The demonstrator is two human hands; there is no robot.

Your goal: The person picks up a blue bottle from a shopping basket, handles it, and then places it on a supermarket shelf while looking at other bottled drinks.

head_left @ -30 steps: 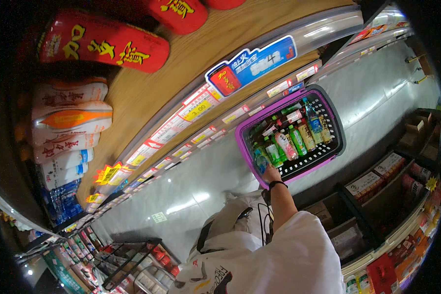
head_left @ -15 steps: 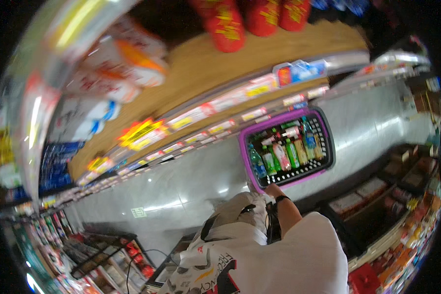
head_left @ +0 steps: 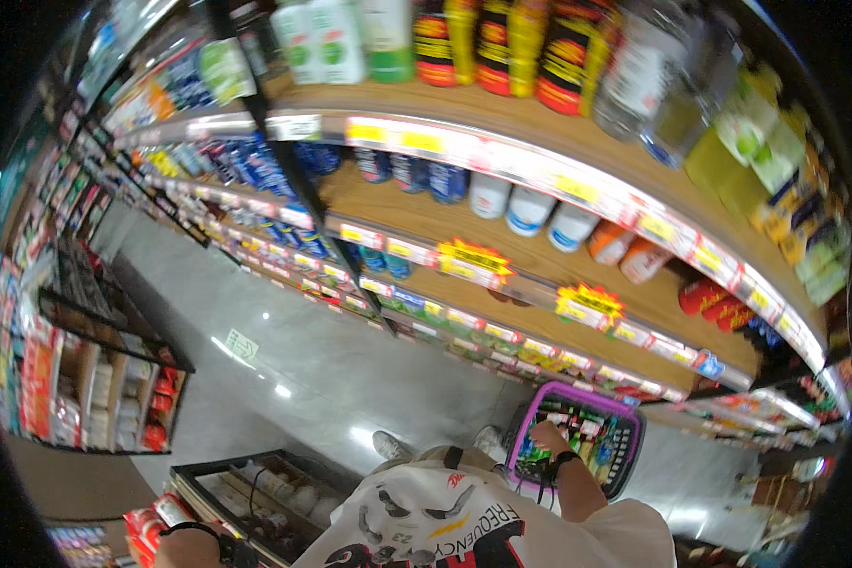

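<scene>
Between four and five o'clock, a purple-rimmed black plastic basket [head_left: 623,462] carries colourful plastic bottles [head_left: 589,428]. The right hand [head_left: 546,436] seems closed on its nine-o'clock side; a firm, level hold suits the load. The left hand's state I cannot tell.

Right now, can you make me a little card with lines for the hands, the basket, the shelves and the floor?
Right hand: at the purple-rimmed shopping basket; finger grip unclear
Left hand: not seen; only a wrist with a dark band shows, lower left
Basket contents: drink bottles, some lost in the crowding
Shelves: red cans, white-and-blue cans, yellow-green bottles
Floor: shiny grey, with a green-and-white arrow sign
</scene>
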